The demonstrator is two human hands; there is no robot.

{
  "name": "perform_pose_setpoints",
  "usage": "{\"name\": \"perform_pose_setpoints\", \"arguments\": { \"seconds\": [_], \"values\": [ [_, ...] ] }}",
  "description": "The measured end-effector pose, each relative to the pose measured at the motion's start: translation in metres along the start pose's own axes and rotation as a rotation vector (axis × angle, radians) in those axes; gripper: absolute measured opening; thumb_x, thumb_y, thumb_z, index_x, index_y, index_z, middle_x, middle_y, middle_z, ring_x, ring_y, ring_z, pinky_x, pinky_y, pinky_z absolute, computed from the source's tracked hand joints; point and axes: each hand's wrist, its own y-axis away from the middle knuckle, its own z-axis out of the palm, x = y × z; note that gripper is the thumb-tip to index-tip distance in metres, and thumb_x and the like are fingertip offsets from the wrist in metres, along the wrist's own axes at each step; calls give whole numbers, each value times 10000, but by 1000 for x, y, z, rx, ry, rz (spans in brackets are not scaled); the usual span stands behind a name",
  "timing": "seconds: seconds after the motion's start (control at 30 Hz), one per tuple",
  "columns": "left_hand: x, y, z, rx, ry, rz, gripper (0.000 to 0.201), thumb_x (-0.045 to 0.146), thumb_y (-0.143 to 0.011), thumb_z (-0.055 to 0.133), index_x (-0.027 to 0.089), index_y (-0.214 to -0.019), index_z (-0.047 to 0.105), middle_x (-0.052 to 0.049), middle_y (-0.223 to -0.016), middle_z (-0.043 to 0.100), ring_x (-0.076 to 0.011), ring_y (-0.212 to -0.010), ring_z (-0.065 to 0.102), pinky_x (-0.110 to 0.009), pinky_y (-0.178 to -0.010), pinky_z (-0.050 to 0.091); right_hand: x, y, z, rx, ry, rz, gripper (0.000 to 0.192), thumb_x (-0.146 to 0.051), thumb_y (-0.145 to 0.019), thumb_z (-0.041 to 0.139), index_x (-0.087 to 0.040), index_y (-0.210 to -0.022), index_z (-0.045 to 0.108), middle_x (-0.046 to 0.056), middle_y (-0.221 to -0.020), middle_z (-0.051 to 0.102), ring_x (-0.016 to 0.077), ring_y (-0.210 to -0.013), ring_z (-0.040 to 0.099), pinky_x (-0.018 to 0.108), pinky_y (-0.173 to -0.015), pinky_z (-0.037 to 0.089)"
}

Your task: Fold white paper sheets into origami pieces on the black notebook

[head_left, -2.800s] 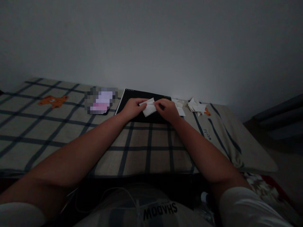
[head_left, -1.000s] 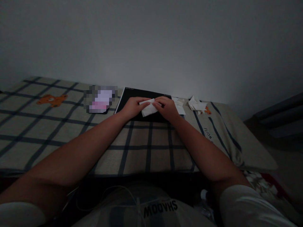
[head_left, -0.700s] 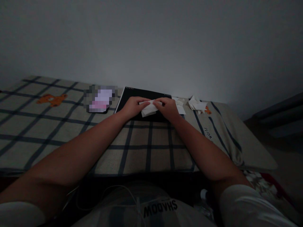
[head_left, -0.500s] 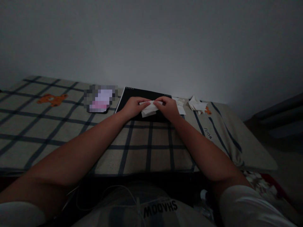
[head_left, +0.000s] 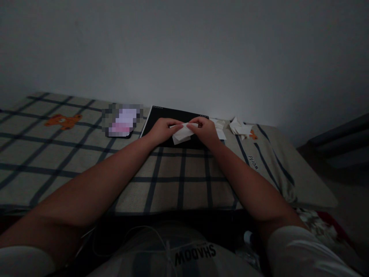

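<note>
A small folded white paper lies over a black board on the checked bed cover. My left hand pinches the paper's left side with its fingertips. My right hand grips the right side, its fingers pressed on the top fold. Both hands meet over the paper, which hides partly beneath the fingers.
A pile of folded white paper pieces and flat sheets lie right of the board. A blurred-out object sits left of it. The checked cover bears an orange bear print. A wall rises right behind.
The paper was flatter and wider 2.8 s ago; it is now folded narrower between my fingers. My right fingers have shifted slightly over the top fold.
</note>
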Motion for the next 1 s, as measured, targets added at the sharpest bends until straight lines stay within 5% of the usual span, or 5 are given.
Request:
{"name": "perform_pose_setpoints", "arguments": {
  "seconds": [0.5, 1.0],
  "values": [
    [2, 0, 0, 8, -28, -1, 337, 425, -818, 632, 175, -1004, 761, -80, -986, 749, -240, -916, 677, -345, -848, 508, -3, 1, -3, -76, -89, 101, 222, -301, -762, 697, -155, -918, 757, 73, -867, 752, 185, -774, 669, 319, -715, 500],
    [9, 2, -1, 27, -125, -29, 275, 371, -795, 651, 155, -921, 765, -67, -884, 753, -196, -804, 674, -279, -714, 491, -7, 2, -2, -62, 33, 23, 197, -312, -772, 674, -155, -858, 757, 49, -783, 722, 161, -700, 620, 304, -699, 465]
  ]
}}
